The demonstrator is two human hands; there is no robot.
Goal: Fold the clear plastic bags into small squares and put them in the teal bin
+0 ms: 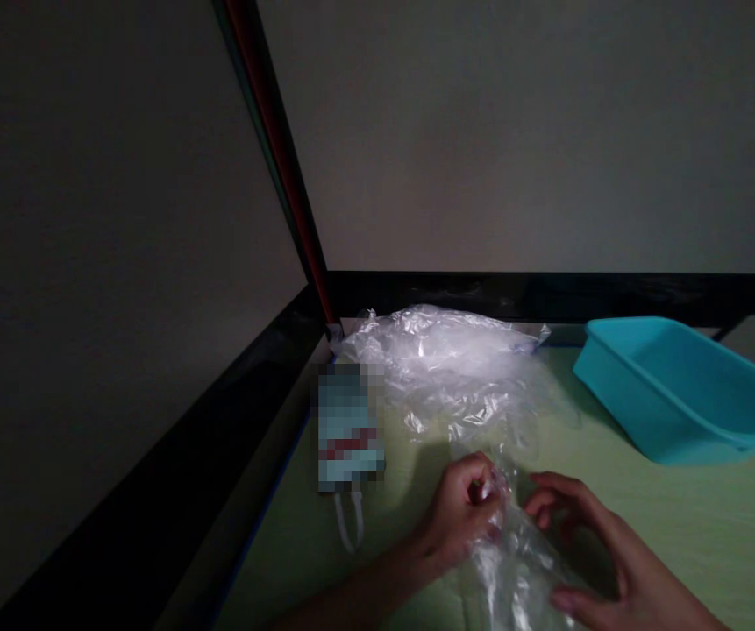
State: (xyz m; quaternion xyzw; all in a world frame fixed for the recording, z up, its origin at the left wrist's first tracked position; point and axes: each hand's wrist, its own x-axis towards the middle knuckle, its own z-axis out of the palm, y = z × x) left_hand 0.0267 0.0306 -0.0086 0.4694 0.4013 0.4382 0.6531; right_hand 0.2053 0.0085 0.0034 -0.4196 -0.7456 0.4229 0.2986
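Observation:
My left hand (466, 508) is closed in a fist around the gathered part of a clear plastic bag (522, 578), whose crinkled sheet spreads down toward the bottom edge. To the right of it, my right hand (604, 543) has its fingers curved and apart, with the thumb close to or touching the plastic. Whether that thumb presses on the bag I cannot tell. Beyond both hands lies a heap of clear plastic bags (436, 346), shiny and crumpled, against the wall.
A turquoise plastic basin (653, 394) stands at the right on the pale green mat (699, 526). At the left lies a blurred-out pale teal item with a red band (351, 429) and a white loop (349, 526). Walls with dark skirting (515, 294) meet in the corner.

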